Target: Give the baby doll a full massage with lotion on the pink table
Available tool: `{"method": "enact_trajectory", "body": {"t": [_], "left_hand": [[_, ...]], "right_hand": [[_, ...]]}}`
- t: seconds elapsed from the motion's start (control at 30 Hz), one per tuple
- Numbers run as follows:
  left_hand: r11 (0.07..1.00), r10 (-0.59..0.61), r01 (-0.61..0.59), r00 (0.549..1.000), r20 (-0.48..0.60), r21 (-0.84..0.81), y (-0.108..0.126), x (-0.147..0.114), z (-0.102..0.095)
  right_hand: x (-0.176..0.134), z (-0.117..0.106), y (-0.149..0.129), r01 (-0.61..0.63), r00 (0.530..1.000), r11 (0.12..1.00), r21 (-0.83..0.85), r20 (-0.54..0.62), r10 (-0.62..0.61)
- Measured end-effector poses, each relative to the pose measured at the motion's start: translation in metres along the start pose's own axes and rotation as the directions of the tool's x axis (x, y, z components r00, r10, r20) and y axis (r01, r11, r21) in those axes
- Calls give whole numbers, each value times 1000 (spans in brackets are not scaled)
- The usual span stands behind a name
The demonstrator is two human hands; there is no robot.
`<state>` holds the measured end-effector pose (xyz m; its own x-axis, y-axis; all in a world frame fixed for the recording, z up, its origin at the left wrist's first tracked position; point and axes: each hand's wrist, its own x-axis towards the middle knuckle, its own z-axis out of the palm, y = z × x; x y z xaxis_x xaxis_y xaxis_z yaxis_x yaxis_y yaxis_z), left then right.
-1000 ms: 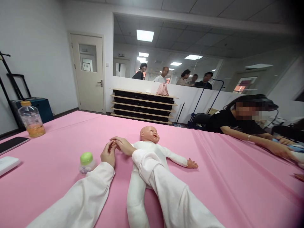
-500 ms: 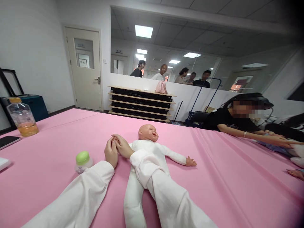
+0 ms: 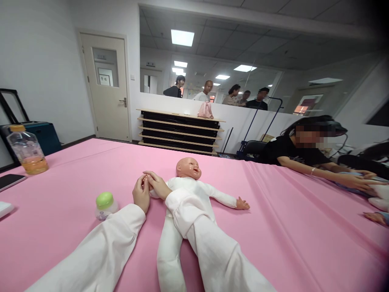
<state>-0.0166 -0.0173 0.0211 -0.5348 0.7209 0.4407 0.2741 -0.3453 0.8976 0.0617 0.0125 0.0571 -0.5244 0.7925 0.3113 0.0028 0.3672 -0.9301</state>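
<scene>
A baby doll (image 3: 190,184) with a bald head and a white cloth body lies on its back on the pink-covered table (image 3: 243,247). My left hand (image 3: 141,194) and my right hand (image 3: 156,184) come together around the doll's small hand at the left, fingers curled over it. Most of that doll hand is hidden between my fingers. My right forearm crosses over the doll's belly and one leg. The doll's other arm (image 3: 225,196) stretches out to the right, its palm bare. Beside my left sleeve stands a small jar with a green lid (image 3: 104,200).
At the left are a bottle of orange drink (image 3: 33,156), a phone (image 3: 11,181) and a white object (image 3: 5,210) at the edge. A person in black (image 3: 299,152) leans over the table's right side, handling another doll. A shelf stack (image 3: 180,132) stands behind.
The view has shifted slightly. My hands stay together at the doll's hand with hardly any movement; the person at the right has moved their hands a little.
</scene>
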Motion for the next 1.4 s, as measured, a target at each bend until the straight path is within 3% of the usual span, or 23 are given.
{"method": "enact_trajectory", "body": {"t": [0.27, 0.47, 0.67, 0.83, 1.0, 1.13, 1.27, 1.4], "left_hand": [[1000, -1, 1, 1000, -12, -9, 0, -1, -1], [989, 150, -151, 987, 49, 7, 3, -3, -2], [996, 91, -92, 995, 29, 5, 1, -3, 0], [998, 62, -62, 998, -2, 33, 2, -2, -1], [998, -9, 15, 997, -82, 68, 1, 0, -2], [992, -124, 127, 977, -171, 6, -6, 6, -1], [979, -203, 201, 946, -254, -34, -16, 13, 0], [966, -247, 258, 931, -268, 7, -22, 16, -4]], "right_hand": [[-2, -3, -3, 85, 995, 963, -256, -23, -94], [-1, -4, -3, 21, 998, 1000, 9, -57, -20], [-1, -4, -1, -14, 999, 984, 178, -44, 22], [0, -2, 3, -50, 998, 974, 221, -17, 55], [0, -5, 5, 12, 999, 996, 91, -46, -8], [-1, -7, 4, -26, 998, 994, -110, -66, 19], [-3, -10, 0, -92, 979, 975, -201, -198, 52], [-15, -15, -11, -84, 957, 968, -237, -291, 12]]}}
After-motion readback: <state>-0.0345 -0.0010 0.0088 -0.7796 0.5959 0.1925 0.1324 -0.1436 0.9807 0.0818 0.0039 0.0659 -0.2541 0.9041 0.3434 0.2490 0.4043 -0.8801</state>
